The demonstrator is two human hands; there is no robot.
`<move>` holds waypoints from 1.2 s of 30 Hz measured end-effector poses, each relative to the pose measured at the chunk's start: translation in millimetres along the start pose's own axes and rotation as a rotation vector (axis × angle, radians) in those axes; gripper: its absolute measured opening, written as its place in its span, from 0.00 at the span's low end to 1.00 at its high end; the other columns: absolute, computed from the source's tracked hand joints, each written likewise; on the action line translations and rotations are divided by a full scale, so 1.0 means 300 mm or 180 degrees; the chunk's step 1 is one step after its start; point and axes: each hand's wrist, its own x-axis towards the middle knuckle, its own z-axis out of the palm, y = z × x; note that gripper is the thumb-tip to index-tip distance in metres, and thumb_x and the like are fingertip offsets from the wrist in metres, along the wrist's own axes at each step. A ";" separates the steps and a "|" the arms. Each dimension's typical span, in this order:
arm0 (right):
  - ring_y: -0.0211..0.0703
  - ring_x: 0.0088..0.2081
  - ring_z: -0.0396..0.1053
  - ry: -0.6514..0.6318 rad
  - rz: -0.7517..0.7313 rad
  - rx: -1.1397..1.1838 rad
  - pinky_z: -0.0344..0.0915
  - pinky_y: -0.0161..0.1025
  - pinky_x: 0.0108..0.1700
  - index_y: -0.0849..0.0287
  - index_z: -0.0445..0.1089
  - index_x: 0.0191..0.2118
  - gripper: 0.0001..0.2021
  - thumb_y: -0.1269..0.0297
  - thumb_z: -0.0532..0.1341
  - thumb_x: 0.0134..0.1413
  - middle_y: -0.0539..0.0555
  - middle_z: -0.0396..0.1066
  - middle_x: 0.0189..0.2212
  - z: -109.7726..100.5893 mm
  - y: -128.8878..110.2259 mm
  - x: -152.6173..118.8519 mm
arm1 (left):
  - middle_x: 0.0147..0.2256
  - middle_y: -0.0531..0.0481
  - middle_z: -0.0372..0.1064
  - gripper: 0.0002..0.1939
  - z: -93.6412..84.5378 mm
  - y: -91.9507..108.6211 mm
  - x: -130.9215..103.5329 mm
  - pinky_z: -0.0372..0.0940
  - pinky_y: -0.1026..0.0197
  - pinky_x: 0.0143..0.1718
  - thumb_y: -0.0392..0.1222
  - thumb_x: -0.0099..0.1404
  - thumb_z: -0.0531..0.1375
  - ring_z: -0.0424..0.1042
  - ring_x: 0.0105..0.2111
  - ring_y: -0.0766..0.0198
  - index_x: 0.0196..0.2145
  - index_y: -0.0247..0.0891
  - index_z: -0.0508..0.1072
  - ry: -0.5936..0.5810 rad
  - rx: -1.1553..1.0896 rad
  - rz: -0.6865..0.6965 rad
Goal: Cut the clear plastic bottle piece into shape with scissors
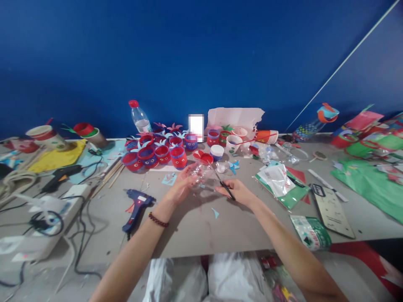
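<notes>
My left hand point(183, 185) is closed on a piece of clear plastic point(205, 177), which looks like part of a bottle. In my right hand point(239, 191) is a pair of scissors point(224, 184) with dark handles, its blades pointing up and left across the plastic. Whether the blades are cutting into it I cannot tell. Just behind the plastic are an open red paint pot point(206, 158) and a white-lidded jar point(217, 152). Blue paper scraps point(234, 167) lie beyond my right hand, and one light-blue scrap point(215, 213) lies nearer me.
Painted red and purple cups point(179, 157) with eyes cluster behind my left hand, near a red-capped bottle point(139, 117). A blue glue gun point(137, 208) and a power strip point(67, 214) with cables lie left. Right are a green packet point(310, 233) and a metal ruler plate point(333, 212).
</notes>
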 end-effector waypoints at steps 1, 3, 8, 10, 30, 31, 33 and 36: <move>0.31 0.21 0.48 -0.0002 0.0023 -0.0032 0.43 0.33 0.23 0.59 0.62 0.23 0.26 0.39 0.66 0.41 0.44 0.51 0.18 -0.002 -0.003 -0.002 | 0.41 0.48 0.73 0.20 -0.003 -0.001 0.002 0.69 0.53 0.45 0.36 0.50 0.69 0.74 0.40 0.59 0.42 0.39 0.73 0.0006 0.0035 0.0001; 0.32 0.22 0.49 -0.0008 0.0067 -0.0112 0.44 0.33 0.23 0.60 0.64 0.25 0.25 0.39 0.66 0.42 0.44 0.52 0.19 -0.006 -0.009 -0.008 | 0.39 0.49 0.73 0.21 -0.009 -0.004 0.005 0.69 0.55 0.44 0.37 0.50 0.70 0.73 0.38 0.61 0.42 0.39 0.73 0.0013 0.0088 0.0008; 0.32 0.21 0.48 -0.0004 0.0045 -0.0298 0.43 0.33 0.23 0.59 0.60 0.21 0.26 0.39 0.65 0.42 0.44 0.49 0.17 -0.008 -0.020 -0.015 | 0.38 0.49 0.72 0.21 -0.012 -0.002 0.007 0.68 0.60 0.40 0.38 0.49 0.71 0.72 0.36 0.63 0.42 0.38 0.73 0.0029 0.0215 0.0030; 0.32 0.21 0.48 -0.0016 0.0052 -0.0379 0.42 0.33 0.22 0.58 0.59 0.20 0.26 0.39 0.65 0.42 0.44 0.49 0.16 -0.010 -0.018 -0.014 | 0.40 0.48 0.72 0.21 -0.011 0.002 0.006 0.68 0.61 0.39 0.38 0.49 0.71 0.72 0.37 0.63 0.42 0.37 0.73 0.0044 0.0237 0.0025; 0.33 0.19 0.52 0.0170 0.0208 -0.0428 0.47 0.33 0.22 0.59 0.64 0.21 0.24 0.41 0.67 0.40 0.45 0.58 0.15 -0.012 -0.001 -0.002 | 0.38 0.48 0.74 0.19 -0.015 0.011 0.015 0.68 0.62 0.37 0.38 0.48 0.71 0.73 0.38 0.61 0.39 0.38 0.74 0.0037 0.0306 0.0151; 0.33 0.20 0.53 0.0152 0.0180 -0.0350 0.47 0.33 0.22 0.59 0.64 0.21 0.24 0.42 0.67 0.41 0.45 0.57 0.15 -0.011 -0.001 -0.002 | 0.39 0.48 0.74 0.19 -0.013 0.012 0.013 0.68 0.61 0.38 0.38 0.49 0.71 0.74 0.39 0.60 0.40 0.38 0.74 0.0006 0.0328 0.0162; 0.32 0.20 0.52 0.0098 0.0107 -0.0204 0.46 0.33 0.22 0.59 0.64 0.22 0.23 0.42 0.66 0.42 0.44 0.56 0.16 -0.010 -0.002 -0.003 | 0.41 0.47 0.75 0.21 -0.005 0.017 0.009 0.67 0.62 0.40 0.37 0.49 0.71 0.73 0.43 0.59 0.41 0.38 0.73 -0.0027 0.0395 0.0156; 0.32 0.20 0.50 -0.0052 0.0040 -0.0072 0.45 0.33 0.23 0.59 0.64 0.23 0.22 0.43 0.66 0.42 0.44 0.54 0.17 -0.010 -0.009 -0.006 | 0.41 0.46 0.75 0.23 0.007 0.024 0.000 0.66 0.60 0.44 0.36 0.48 0.71 0.73 0.44 0.58 0.42 0.37 0.72 -0.0028 0.0540 0.0115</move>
